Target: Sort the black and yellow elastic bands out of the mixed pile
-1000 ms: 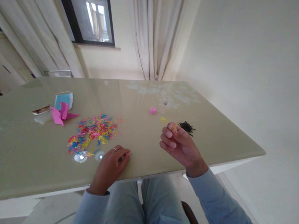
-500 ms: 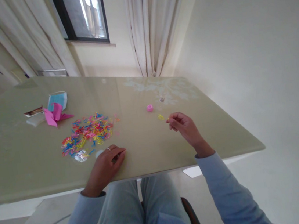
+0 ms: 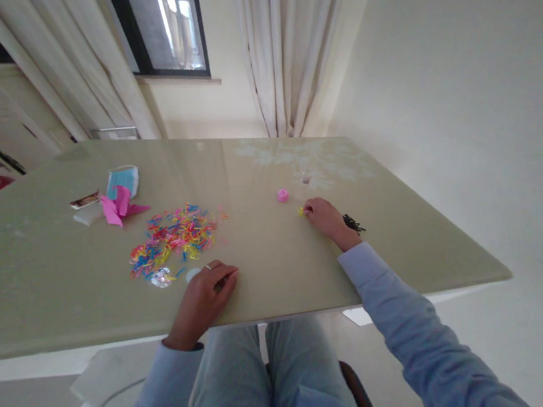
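A pile of small red, blue, yellow and pink bands (image 3: 180,235) lies left of centre on the green table (image 3: 272,277). My left hand (image 3: 204,299) rests on the table near the front edge, its fingers pressed together; whether anything is between them is hidden. My right hand (image 3: 325,217) pinches at a few small yellow bands (image 3: 300,211) on the table, fingertips covering part of them. Beyond it sits a round pink object (image 3: 282,195). A cluster of black bands (image 3: 354,223) shows just right of my right wrist.
A blue mask (image 3: 123,180), folded pink paper (image 3: 121,207) and a small card (image 3: 84,201) lie at the back left. A shiny silvery piece (image 3: 162,277) and a whitish disc (image 3: 192,274) are near my left hand. A small clear item (image 3: 305,178) lies behind the pink object.
My right hand has moved forward and left onto the yellow bands, uncovering the black bands. The view has shifted slightly left. My left hand stays in place on the table.
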`<state>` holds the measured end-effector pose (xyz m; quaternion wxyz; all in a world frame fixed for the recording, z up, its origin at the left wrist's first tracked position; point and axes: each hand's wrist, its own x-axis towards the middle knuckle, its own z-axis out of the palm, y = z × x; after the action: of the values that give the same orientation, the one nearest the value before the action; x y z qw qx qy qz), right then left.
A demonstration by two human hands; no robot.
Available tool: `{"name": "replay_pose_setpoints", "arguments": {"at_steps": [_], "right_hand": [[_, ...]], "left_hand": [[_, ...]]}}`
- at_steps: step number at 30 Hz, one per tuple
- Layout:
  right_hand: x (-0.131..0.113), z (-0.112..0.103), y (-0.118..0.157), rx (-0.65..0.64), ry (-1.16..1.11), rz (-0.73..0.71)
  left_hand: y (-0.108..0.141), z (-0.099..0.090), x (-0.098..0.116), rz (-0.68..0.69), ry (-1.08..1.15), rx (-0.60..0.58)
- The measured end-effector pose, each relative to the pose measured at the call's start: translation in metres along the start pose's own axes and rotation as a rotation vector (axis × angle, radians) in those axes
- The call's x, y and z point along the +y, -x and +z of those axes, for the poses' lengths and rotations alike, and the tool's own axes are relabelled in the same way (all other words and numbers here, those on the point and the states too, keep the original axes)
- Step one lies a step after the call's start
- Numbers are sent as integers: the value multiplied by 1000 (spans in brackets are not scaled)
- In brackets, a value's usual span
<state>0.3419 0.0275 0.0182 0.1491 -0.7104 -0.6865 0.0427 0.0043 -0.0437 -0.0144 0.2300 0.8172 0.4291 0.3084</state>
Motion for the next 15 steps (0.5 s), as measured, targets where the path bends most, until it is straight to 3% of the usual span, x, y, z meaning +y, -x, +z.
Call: {"name": "replay_pose_setpoints", "arguments": {"at_steps": [6, 10, 15], "right_hand": [[-2, -7, 26, 72, -39, -88], [-7, -4, 64, 75, -182, -218], [-13, 3, 110, 62, -274, -296]], "left_hand": [[-1, -2, 4, 15, 28, 24], [-2, -6, 5, 4, 54, 50], [6, -24, -7, -87, -8, 185]]}}
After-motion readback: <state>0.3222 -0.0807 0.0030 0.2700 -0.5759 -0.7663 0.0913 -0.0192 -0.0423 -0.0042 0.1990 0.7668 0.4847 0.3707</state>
